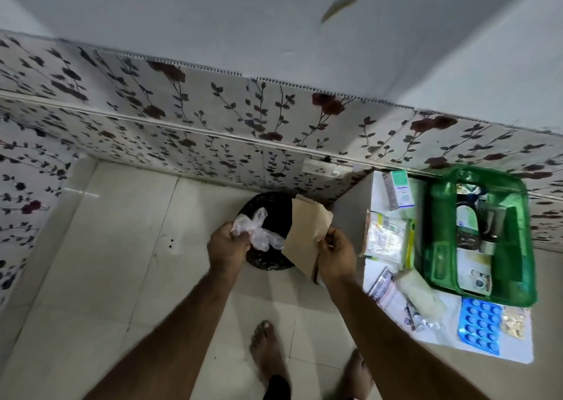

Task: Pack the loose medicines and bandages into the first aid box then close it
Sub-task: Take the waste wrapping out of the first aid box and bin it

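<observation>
My left hand (227, 248) grips a crumpled clear plastic wrapper (259, 232) over a black-lined waste bin (268, 204) on the floor. My right hand (335, 254) pinches a brown paper envelope (307, 235) above the same bin. To the right, a green translucent first aid box (518, 216) stands open on a white table (493, 349), with bottles and tubes inside. Loose items lie around it: a blue blister pack (479, 325), a gold blister strip (515, 323), a pale bandage roll (422, 293), sachets (385, 238) and a small medicine carton (402, 192).
The bin sits against a wall covered in floral-patterned panels (213, 125). Pale floor tiles (106, 247) spread to the left. My bare feet (268, 351) stand near the bottom edge, close to the table's left side.
</observation>
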